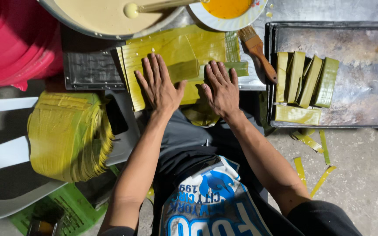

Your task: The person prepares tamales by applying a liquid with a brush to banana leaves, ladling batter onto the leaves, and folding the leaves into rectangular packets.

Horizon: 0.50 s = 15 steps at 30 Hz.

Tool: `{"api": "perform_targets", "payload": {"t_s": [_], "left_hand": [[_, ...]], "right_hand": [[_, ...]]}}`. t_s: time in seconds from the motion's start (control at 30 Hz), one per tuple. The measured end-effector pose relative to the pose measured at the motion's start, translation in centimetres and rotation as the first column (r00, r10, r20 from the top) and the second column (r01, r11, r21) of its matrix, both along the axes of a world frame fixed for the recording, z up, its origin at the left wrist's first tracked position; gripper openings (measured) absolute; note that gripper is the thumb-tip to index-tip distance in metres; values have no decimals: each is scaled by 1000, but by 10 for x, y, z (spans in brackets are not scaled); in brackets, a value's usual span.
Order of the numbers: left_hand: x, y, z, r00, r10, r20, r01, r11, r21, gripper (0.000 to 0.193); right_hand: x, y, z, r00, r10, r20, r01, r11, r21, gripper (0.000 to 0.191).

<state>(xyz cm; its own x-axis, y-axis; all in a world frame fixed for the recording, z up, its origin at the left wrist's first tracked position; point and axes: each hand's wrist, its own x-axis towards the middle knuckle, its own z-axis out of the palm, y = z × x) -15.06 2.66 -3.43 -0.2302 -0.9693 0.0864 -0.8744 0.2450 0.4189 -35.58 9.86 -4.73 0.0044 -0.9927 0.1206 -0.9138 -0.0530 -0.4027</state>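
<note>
In the head view, the left hand [158, 85] lies flat, palm down, fingers spread and pointing away from the body, pressing on a sheet of banana leaf [154, 52] without closing on anything. The right hand [222, 91] is likewise flat and open beside it, its fingertips resting on the near edge of a folded leaf roll [193, 70].

The roll's long axis runs left to right across the leaf sheet, square to both forearms. It sits just beyond the fingers, between the two hands, and its right end reaches past the right hand's fingertips. The right hand is on it; the left hand's thumb side is just beside its left end. Both arms reach forward from the body, elbows out, wrists low.

To the right, a dark metal tray [364, 87] holds finished leaf packets [305, 78], with a pastry brush [259, 50] between tray and leaf. A stack of cut leaves [66, 135] sits at the left, and a bowl of pale batter [101, 17] lies beyond the leaf.
</note>
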Motion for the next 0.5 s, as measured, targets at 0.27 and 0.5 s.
{"api": "perform_targets", "payload": {"t_s": [0.27,0.5], "left_hand": [[52,-8,-3,920,-378,106,386,920,-68,66],[78,-5,-7,896,-445,-6,441,890,-117,54]], "right_hand": [[-43,-42,18,955,-155,-253,194,972,136,72],[-93,-79,79,761,-169,626,-93,927,363,36]]}}
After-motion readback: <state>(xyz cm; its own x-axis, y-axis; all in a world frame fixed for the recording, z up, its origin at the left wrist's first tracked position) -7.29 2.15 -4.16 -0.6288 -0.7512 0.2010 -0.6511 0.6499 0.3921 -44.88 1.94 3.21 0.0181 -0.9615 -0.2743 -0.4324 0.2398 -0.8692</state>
